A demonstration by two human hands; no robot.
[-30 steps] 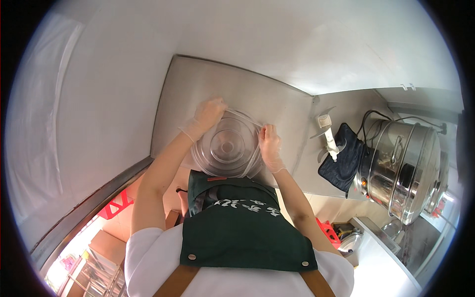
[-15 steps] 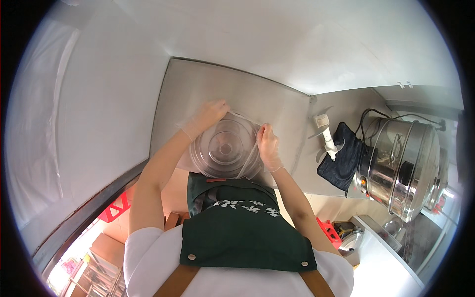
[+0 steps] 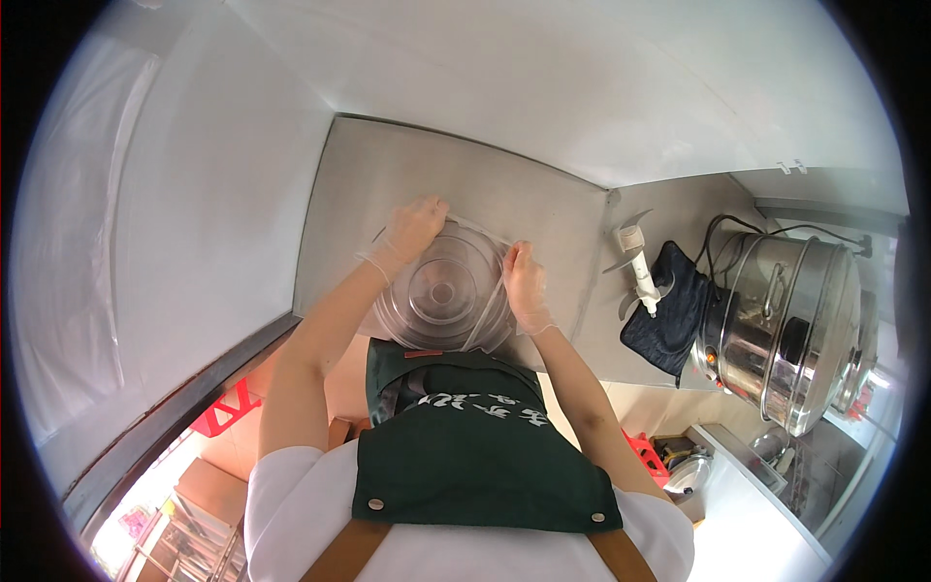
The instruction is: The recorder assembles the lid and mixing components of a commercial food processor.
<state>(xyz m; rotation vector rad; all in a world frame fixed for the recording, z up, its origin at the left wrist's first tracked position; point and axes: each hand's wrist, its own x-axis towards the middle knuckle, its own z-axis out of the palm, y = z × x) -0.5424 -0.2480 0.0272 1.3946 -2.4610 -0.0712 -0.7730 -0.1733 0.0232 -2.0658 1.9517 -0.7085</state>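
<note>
Both my hands wear thin clear gloves. On the steel worktop, close against my green apron, sits a round clear plastic container with ringed contours. My left hand has its fingers closed at the far left of its rim. My right hand is pinched closed at the right of the rim. A pale thin band runs taut between the two hands, then from the right hand down across the container's right side. Whether it is an elastic or a film edge, I cannot make out.
To the right lie a white bladed tool and a dark cloth. Beyond them stands a large steel lidded pot with a black cable. Pale walls close off the left and far sides.
My left wrist and forearm have shifted slightly to the right, the fingers staying at the rim. The right hand and the container are almost unmoved.
</note>
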